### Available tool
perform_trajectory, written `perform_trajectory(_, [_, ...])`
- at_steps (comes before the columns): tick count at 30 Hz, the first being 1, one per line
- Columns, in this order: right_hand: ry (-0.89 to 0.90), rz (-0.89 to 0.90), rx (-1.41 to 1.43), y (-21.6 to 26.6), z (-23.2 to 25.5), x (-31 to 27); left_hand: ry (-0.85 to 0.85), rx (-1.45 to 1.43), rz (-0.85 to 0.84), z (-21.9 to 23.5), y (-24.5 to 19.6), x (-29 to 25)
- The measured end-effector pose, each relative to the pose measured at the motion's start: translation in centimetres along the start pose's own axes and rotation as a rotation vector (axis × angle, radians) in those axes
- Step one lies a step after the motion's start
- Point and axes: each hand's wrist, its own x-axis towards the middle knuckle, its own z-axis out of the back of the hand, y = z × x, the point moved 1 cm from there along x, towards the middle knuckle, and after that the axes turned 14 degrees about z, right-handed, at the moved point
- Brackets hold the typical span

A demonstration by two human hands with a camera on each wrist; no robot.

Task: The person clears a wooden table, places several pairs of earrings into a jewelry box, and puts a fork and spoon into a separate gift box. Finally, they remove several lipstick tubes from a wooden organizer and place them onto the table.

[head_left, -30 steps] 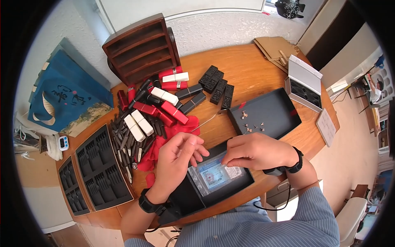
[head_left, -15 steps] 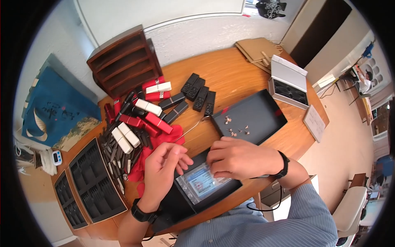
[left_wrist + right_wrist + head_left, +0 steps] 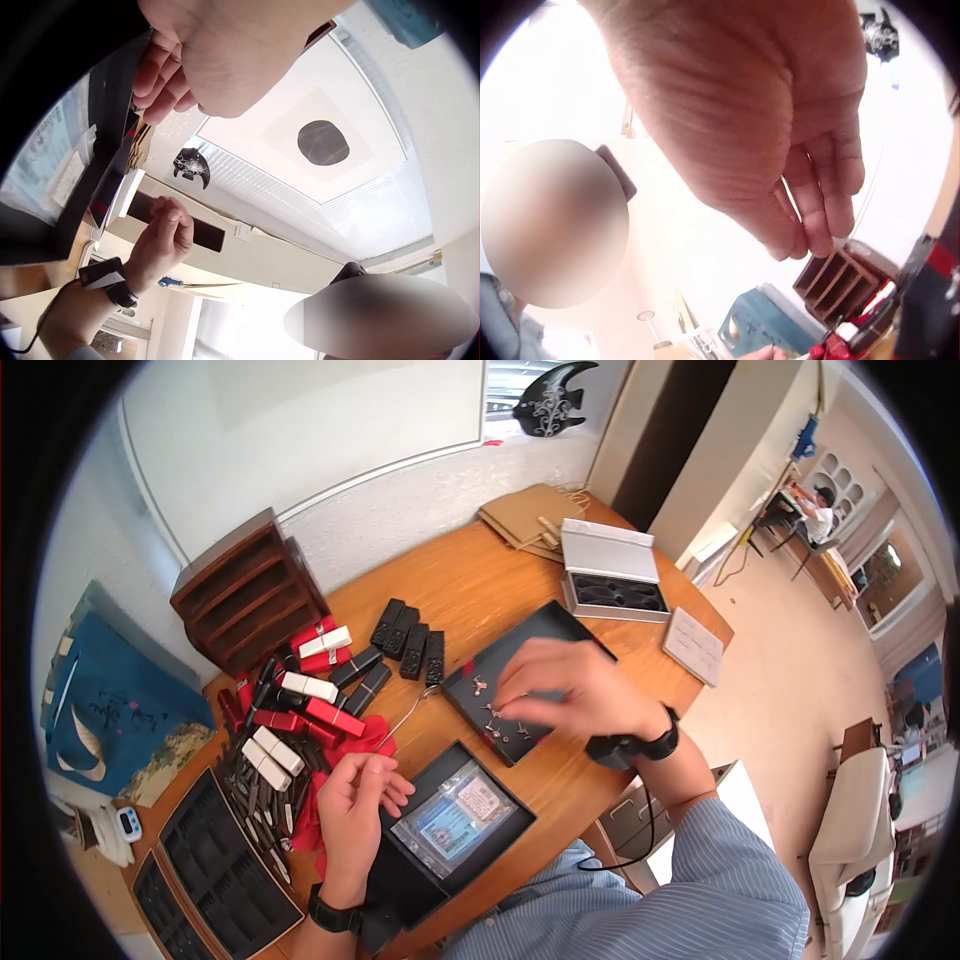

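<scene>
"Where is the right hand (image 3: 580,690)?"

"Over the black tray (image 3: 562,628), palm down, its fingers loosely bent and relaxed. I see nothing held in it."

"And the small metallic pieces (image 3: 480,686)?"

"Scattered on the tray's floor, some near the thumb and fingertips, some just beside the hand. Whether a fingertip touches one, I can't tell."

"What about the left hand (image 3: 352,805)?"

"Palm turned partly up, fingers loosely curled, no object visible in them. It's beside the open black box (image 3: 522,822)."

"What's in that box?"

"A clear plastic bag (image 3: 455,822) lying flat, with a blue printed card (image 3: 446,832) and a white label (image 3: 479,797) showing. The bag is just beside the left fingertips and apart from the right hand."

"Anything between box and tray?"

"A thin metal tool (image 3: 404,717) slants from the tray's edge toward the red cloth (image 3: 373,734)."
</scene>
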Motion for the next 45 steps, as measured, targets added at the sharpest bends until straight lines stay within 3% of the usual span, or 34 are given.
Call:
perform_trajectory(5, [-0.152,-0.567,-0.429,-0.3,7.6,-6.5,0.021,-0.014,-0.016,0.1,0.3,0.2])
perform_trajectory(7, [-0.109,-0.84,-0.529,-1.1,10.7,-10.1,0.019,-0.015,-0.025,0.1,0.3,0.2])
perform_trajectory(8, [-0.107,-0.839,-0.535,-1.8,11.9,-12.8,0.021,-0.014,-0.028,0.1,0.3,0.2])
perform_trajectory(10, [0.146,-0.979,-0.777,-3.5,13.7,-18.6,0.028,-0.013,-0.034,0.1,0.2,0.2])
perform_trajectory(11, [0.144,-0.98,-0.781,-4.0,14.2,-20.5,0.024,-0.017,-0.028,0.1,0.3,0.2])
perform_trajectory(13, [0.272,-1.153,-0.789,-4.5,14.8,-23.5,0.028,-0.021,-0.022,0.1,0.3,0.3])
perform_trajectory(14, [0.205,-1.228,-0.673,-4.7,15.2,-24.5,0.024,-0.018,-0.026,0.1,0.4,0.3])
perform_trajectory(21, [0.223,-1.198,-0.652,-6.0,16.1,-25.5,0.016,-0.016,-0.031,0.1,0.3,0.3])
perform_trajectory(23, [0.169,-1.185,-0.481,-6.3,16.5,-25.5,0.011,-0.02,-0.024,0.0,0.3,0.2])
perform_trajectory(27, [0.162,-1.221,-0.526,-6.1,16.5,-25.2,0.032,-0.027,-0.027,0.0,0.1,0.2])
perform_trajectory(36, [0.026,-1.057,-0.686,-4.0,18.2,-22.8,0.054,-0.058,-0.022,0.0,0.2,0.3])
perform_trajectory(38, [-0.041,-0.844,-0.627,-2.0,17.2,-19.1,0.046,-0.07,-0.015,0.1,0.1,0.3])
perform_trajectory(39, [-0.03,-0.842,-0.618,-0.6,16.3,-16.7,0.052,-0.074,-0.014,0.1,0.1,0.3])
perform_trajectory(43, [0.235,-0.413,-0.343,4.1,8.9,-7.4,0.006,-0.115,-0.034,0.3,0.1,0.4])
perform_trajectory(45, [0.465,-0.188,-0.361,5.6,4.9,-3.9,-0.022,-0.145,-0.055,0.3,0.2,0.5])
